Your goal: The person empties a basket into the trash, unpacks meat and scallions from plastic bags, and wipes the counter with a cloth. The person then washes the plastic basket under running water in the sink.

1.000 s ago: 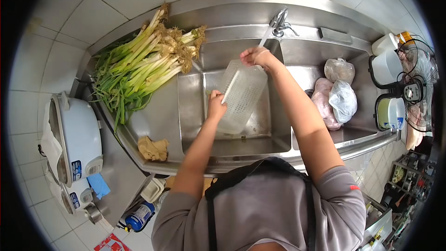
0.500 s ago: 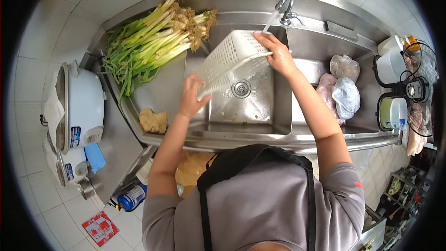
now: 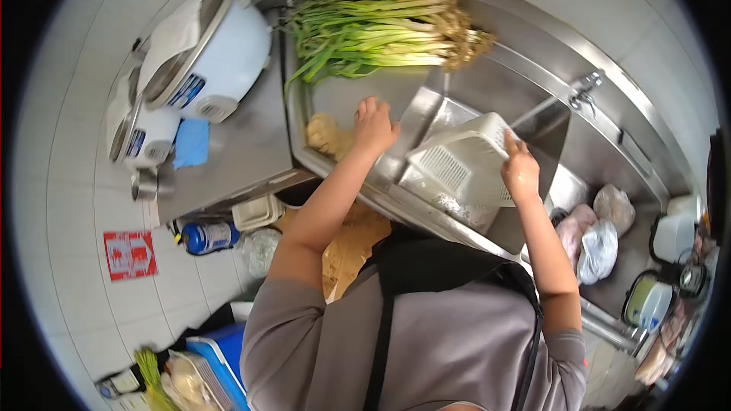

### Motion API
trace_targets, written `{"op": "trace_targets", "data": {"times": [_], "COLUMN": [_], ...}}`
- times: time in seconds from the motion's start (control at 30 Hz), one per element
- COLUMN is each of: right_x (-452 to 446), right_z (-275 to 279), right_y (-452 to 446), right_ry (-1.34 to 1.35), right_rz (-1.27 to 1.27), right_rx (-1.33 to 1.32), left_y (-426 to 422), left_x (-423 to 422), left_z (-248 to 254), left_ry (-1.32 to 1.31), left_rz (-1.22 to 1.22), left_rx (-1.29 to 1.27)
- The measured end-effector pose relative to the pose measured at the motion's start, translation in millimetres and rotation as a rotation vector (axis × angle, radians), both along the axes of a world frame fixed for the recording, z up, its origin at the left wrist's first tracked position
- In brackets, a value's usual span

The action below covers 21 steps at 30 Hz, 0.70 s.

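My right hand (image 3: pixel 521 171) grips the rim of a white perforated plastic basket (image 3: pixel 442 166), which is tilted in the left sink basin (image 3: pixel 435 110). Water runs from the faucet (image 3: pixel 585 91) toward the basket. My left hand (image 3: pixel 375 128) is off the basket, over the steel drainboard (image 3: pixel 362 99), with its fingers loosely bent and nothing seen in them. Near it lies a tan, crumpled, cloth-like thing (image 3: pixel 326 135). A big bunch of green onions (image 3: pixel 381 30) with roots on rests farther back on the drainboard.
Several plastic-wrapped bundles (image 3: pixel 598 251) sit in the right basin. Left of the sink stand a large rice cooker (image 3: pixel 221 61), a smaller cooker (image 3: pixel 148 133) and a blue cloth (image 3: pixel 191 143). A blue canister (image 3: pixel 207 237) lies below. White containers (image 3: pixel 674 237) hang at the right edge.
My left hand has let go of the basket and moved left over the drainboard. The view has turned left. My right hand still holds the basket, now lower in the basin.
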State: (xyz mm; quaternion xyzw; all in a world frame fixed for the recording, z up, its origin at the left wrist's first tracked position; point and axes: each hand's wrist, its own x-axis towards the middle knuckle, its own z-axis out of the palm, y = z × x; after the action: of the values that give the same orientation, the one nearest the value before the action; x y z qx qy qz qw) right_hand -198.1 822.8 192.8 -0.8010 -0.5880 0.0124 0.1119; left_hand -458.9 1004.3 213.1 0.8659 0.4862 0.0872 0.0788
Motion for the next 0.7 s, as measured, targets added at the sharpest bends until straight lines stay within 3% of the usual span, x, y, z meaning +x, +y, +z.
{"op": "trace_targets", "data": {"times": [0.1,0.2,0.37,0.5,0.67,0.7], "right_x": [-1.3,14.2,50.1,69.2,87.2,92.3], "right_z": [17.0,39.9,122.7,172.1,164.6,160.1], "right_y": [-4.2,-0.3,-4.7,-8.6,-14.0,-18.8], "right_ry": [0.011,0.073,0.087,0.232,0.292,0.249], "right_rz": [0.155,0.043,-0.256,-0.329,-0.261,-0.172], "right_rx": [0.053,0.094,0.311,0.547,0.824,0.859], "left_y": [37.8,24.3,-2.7,-19.1,-18.0,-24.0], "left_x": [-43.1,-59.2,-53.6,-55.2,-68.6,-70.0], "left_z": [-45.3,-48.5,-71.1,-69.7,-58.2,-51.9], "left_ry": [0.26,0.37,0.249,0.169,0.006,0.022], "left_rz": [0.407,0.466,0.337,0.178,0.039,0.109], "left_rx": [-0.3,-0.457,-0.35,-0.214,-0.301,-0.216]}}
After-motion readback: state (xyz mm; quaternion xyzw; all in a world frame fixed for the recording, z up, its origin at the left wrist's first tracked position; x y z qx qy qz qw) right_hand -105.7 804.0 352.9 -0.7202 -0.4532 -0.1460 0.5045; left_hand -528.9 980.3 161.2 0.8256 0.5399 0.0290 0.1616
